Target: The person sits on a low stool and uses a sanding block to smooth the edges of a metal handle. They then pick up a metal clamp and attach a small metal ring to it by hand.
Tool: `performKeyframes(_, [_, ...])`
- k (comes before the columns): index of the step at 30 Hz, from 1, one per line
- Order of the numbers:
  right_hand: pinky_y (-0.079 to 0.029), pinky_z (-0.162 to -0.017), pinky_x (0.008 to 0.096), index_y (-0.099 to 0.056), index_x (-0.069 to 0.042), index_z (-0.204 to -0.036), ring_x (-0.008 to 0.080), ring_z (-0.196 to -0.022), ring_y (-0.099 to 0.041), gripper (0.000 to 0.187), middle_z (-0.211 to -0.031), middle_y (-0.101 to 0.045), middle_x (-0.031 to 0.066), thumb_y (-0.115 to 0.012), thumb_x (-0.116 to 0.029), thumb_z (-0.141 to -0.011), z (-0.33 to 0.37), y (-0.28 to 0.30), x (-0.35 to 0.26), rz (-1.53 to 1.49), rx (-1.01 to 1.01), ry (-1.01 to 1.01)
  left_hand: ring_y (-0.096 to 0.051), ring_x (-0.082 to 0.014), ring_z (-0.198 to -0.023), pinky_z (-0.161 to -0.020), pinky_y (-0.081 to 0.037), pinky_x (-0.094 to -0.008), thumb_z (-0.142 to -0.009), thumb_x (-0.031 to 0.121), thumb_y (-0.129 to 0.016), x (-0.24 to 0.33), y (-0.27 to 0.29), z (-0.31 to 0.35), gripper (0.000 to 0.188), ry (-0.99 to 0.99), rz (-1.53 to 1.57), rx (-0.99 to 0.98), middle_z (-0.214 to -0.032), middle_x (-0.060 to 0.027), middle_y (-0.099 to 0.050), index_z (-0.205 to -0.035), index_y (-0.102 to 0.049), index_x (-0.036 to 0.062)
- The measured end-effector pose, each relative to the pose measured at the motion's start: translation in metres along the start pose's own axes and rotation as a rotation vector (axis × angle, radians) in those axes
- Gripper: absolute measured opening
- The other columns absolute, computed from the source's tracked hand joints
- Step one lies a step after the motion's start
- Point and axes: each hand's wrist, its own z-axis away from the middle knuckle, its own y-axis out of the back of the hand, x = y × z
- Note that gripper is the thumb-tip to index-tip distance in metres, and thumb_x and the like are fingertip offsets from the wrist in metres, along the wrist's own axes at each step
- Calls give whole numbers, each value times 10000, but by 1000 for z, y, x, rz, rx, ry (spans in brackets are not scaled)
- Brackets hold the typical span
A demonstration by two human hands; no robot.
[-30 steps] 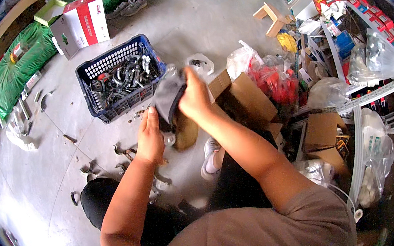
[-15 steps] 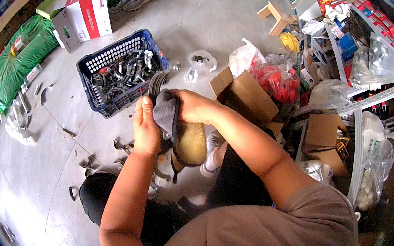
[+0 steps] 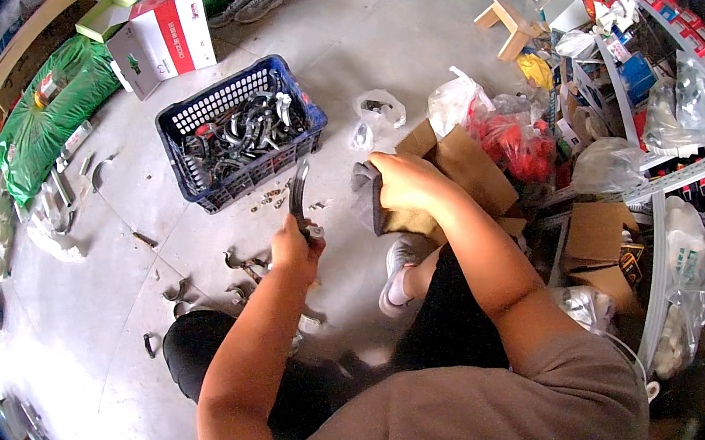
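My left hand (image 3: 293, 249) is closed round the lower end of a curved, dark metal strip (image 3: 300, 187), which points up towards the basket. Off to the right, my right hand (image 3: 405, 183) grips a grey and yellowish cloth (image 3: 365, 199) that hangs down beside the fingers, apart from the metal. Beyond the left hand, a dark blue plastic basket (image 3: 230, 189) holds many curved metal pieces (image 3: 249, 131). Small brass-coloured bits (image 3: 266, 200) lie on the floor between basket and hand. More curved metal pieces (image 3: 243, 264) are scattered left of my left forearm.
An open cardboard box (image 3: 474, 174) stands just past my right hand, with a bag of red things (image 3: 519, 142) behind it. Crowded metal shelving (image 3: 681, 171) fills the right side. Green sacks (image 3: 54, 116) and a white-and-red carton (image 3: 171, 35) are at the far left.
My hands have moved apart: the cloth has come off the curved metal strip and gone right with my right hand. The strip stays in my left hand, now uncovered. The view has shifted slightly.
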Motion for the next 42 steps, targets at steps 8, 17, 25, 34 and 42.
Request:
performKeyframes(8, [-433, -764, 426, -493, -20, -976, 375, -904, -543, 330, -928, -572, 219, -500, -85, -652, 8, 9, 26, -74, 133, -29, -580, -289, -801, -749, -504, -405, -857, 517, -384, 62, -5, -54, 568, -273, 273, -118, -950, -159, -556, -1105, -411, 6])
performKeyframes(17, [-477, -700, 291, -526, -28, -985, 144, -785, -572, 311, -876, -604, 49, -647, -23, -698, 37, 47, 109, -703, 856, -22, -489, -286, -998, -855, -415, -368, -868, 492, -390, 53, -34, -25, 624, -201, 161, -112, -1132, -146, -466, -1231, -297, -7])
performKeyframes(25, [-437, -753, 274, -537, -27, -971, 123, -826, -532, 259, -875, -577, 11, -627, -20, -728, 74, 5, 295, -880, 1211, -72, -505, -173, -818, -707, -436, -277, -855, 401, -498, 44, -23, -40, 384, -66, -23, -228, -962, -49, -524, -1051, -486, 70])
performKeyframes(34, [-441, -798, 328, -505, -62, -1137, 257, -926, -565, 480, -983, -604, 128, -541, 4, -663, 34, -152, 403, -511, 346, -517, -452, -136, -868, -723, -381, -250, -894, 371, -417, 8, -29, -42, 377, 49, -393, -52, -1034, -4, -477, -1155, -458, 102])
performKeyframes(42, [-437, -839, 407, -434, -181, -1246, 308, -1015, -534, 549, -1124, -545, 150, -535, -92, -714, -43, -212, 365, -116, -592, -373, -459, -135, -841, -694, -380, -250, -880, 351, -442, -5, -52, -55, 362, 65, -519, -6, -1017, -20, -479, -1135, -466, 95])
